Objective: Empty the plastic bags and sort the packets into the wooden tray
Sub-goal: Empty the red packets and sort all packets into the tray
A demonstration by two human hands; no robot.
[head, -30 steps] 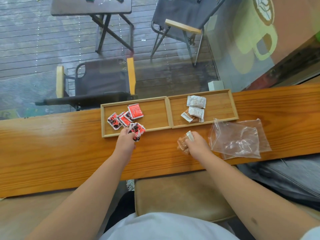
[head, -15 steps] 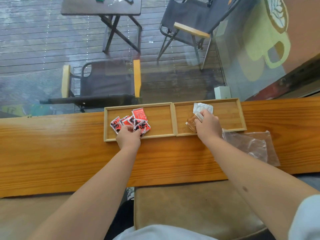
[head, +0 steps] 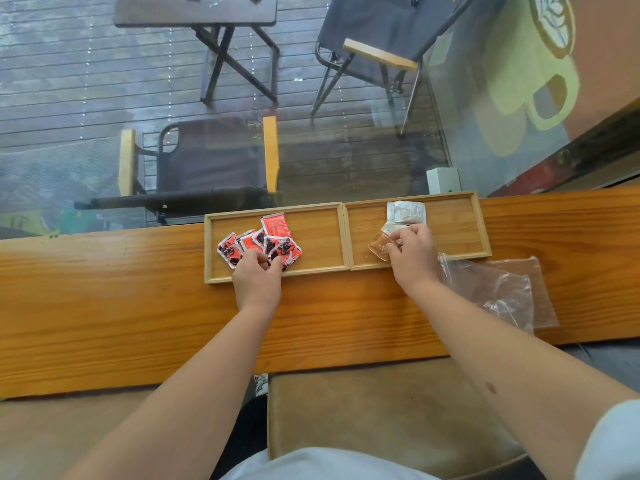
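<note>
A two-compartment wooden tray (head: 346, 237) lies on the long wooden counter. Several red packets (head: 273, 226) sit in its left compartment, and my left hand (head: 258, 278) rests over its front rim with fingertips pinching the nearest red packets. In the right compartment lie white packets (head: 405, 212) and a brown packet (head: 379, 245). My right hand (head: 414, 258) reaches into that compartment, its fingers closed on the brown packet. Two clear plastic bags (head: 502, 289) lie flat on the counter to the right of my right arm.
The wooden counter (head: 104, 306) runs left to right along a glass window. Beyond the glass are folding chairs (head: 207, 161) and a dark table (head: 197, 12) on a deck. A padded stool (head: 381, 410) sits below the counter, between my arms.
Both hands moved from the counter's middle up into the tray: the left carried red packets to the left compartment, the right carried the brown packet to the right compartment. The view shifted slightly.
</note>
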